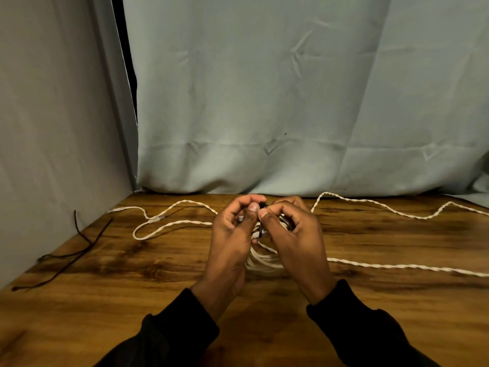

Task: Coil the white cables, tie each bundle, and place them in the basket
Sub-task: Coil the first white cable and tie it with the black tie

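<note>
Both hands meet over the table's (370,300) middle, left hand (232,234) and right hand (293,231) pinching a dark tie (260,230) around the coiled white cable (262,262), which looks light, limp and springy, so best gripped across the gathered loops.

Dim warm indoor light, soft shadows under the hands (267,234), wide-angle bending at edges, slightly soft focus
</note>
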